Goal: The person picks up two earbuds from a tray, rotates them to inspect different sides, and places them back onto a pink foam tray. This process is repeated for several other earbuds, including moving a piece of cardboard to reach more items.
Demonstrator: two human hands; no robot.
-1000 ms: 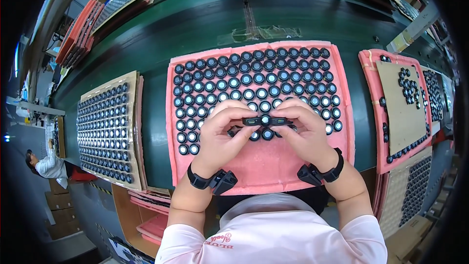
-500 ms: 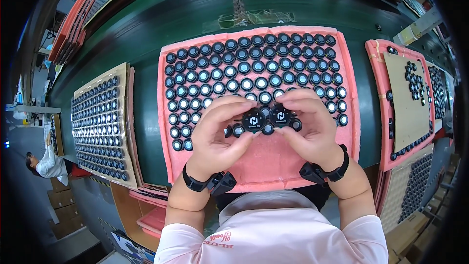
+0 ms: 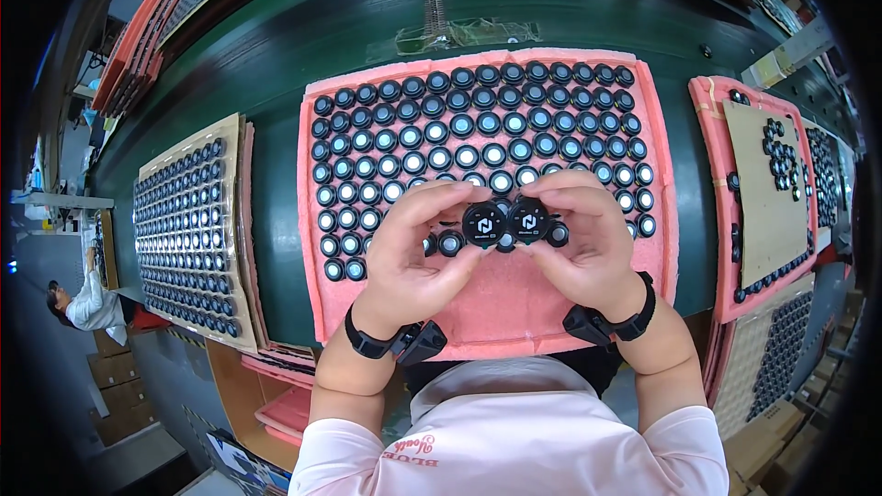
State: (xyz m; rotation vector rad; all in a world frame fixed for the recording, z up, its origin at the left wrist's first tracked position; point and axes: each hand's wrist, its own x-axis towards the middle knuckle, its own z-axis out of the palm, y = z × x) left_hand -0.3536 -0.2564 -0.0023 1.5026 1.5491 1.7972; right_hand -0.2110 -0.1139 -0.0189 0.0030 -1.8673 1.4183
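My left hand (image 3: 413,248) pinches a round black disc (image 3: 483,224) with a white emblem between thumb and fingers. A matching black disc (image 3: 530,220) is gripped the same way by my right hand (image 3: 588,243). Both emblem faces are turned up toward me, and the discs sit side by side with their rims touching or nearly so. They are held above a pink foam-lined tray (image 3: 478,312), where rows of small round black parts (image 3: 413,163) with pale or silvery centres stand. My hands hide some of these parts. Each wrist wears a black strap with a small device.
To the left lies a cardboard-backed sheet (image 3: 184,239) with more rows of round parts. On the right, a pink tray (image 3: 712,147) carries cardboard (image 3: 753,193) and loose black parts. Green work surface (image 3: 367,18) surrounds the trays. A person (image 3: 96,303) is at far left.
The two discs have come closer together, closing the small gap between them. The left disc has shifted slightly right. Both hands keep their grip.
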